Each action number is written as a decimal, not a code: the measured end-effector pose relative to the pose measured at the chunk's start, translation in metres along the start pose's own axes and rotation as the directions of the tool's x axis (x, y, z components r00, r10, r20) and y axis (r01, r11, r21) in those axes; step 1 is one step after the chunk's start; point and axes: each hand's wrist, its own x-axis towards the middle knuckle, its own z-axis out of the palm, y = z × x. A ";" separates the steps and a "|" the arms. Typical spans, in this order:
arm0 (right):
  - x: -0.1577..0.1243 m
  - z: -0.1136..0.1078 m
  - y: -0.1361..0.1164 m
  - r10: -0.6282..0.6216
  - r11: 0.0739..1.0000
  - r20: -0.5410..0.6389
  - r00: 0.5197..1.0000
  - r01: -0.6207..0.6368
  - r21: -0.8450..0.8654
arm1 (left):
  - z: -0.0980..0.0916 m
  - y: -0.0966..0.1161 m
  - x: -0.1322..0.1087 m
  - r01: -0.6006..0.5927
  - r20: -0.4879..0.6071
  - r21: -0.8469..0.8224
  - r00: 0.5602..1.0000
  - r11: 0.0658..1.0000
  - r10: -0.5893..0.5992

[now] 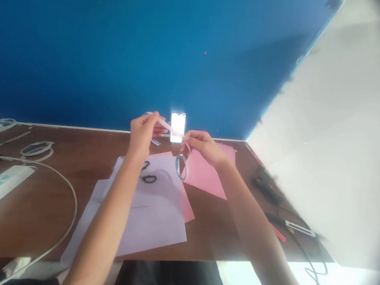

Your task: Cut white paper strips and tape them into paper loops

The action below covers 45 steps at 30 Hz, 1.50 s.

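Observation:
A pale strip of tape (165,124) stretches between my two hands above the desk. My left hand (144,129) pinches its left part between thumb and fingers. With closed fingertips, my right hand (204,144) grips the strip farther right. Just below those fingers hangs a tape roll (182,167), white with blue on its inner side; the strip seems to run down to it. Scissors with black handles (149,179) lie on white paper sheets (152,218), partly hidden behind my left forearm. Pink paper (207,174) lies under and beside my right hand.
A lit phone (177,126) stands against the blue wall. At left are tape rolls (36,149), a white power strip (4,186) and a looping cable (74,195). A dark tool (267,185) and a cutter (299,228) lie along the white panel (334,126) at right.

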 end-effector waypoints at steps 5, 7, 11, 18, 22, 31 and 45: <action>-0.023 -0.004 -0.021 0.136 0.976 0.056 0.989 -0.124 -0.176 | -0.013 -0.028 -0.041 0.279 0.062 -0.084 0.960 0.957 -0.274; -0.030 0.001 -0.020 0.201 0.948 0.070 0.977 -0.176 -0.265 | -0.017 -0.040 -0.059 0.379 0.069 -0.083 0.925 0.922 -0.374; -0.040 0.020 -0.003 0.293 0.896 0.062 0.954 -0.251 -0.367 | -0.038 -0.058 -0.089 0.443 0.041 -0.036 0.896 0.896 -0.442; -0.043 0.060 0.040 0.345 0.867 0.103 0.933 -0.275 -0.416 | -0.087 -0.075 -0.137 0.431 -0.110 0.049 0.899 0.901 -0.424; -0.038 0.070 0.064 0.335 0.841 0.131 0.933 -0.233 -0.489 | -0.094 -0.083 -0.159 0.500 -0.175 0.128 0.861 0.856 -0.477; -0.037 0.055 0.069 0.328 0.864 0.168 0.930 -0.224 -0.452 | -0.050 -0.057 -0.151 -0.100 0.160 0.650 0.987 0.753 -0.007; -0.049 0.019 0.073 0.386 0.849 -0.084 0.919 -0.390 -0.357 | -0.014 -0.095 -0.062 0.027 0.657 0.441 0.672 0.897 -0.343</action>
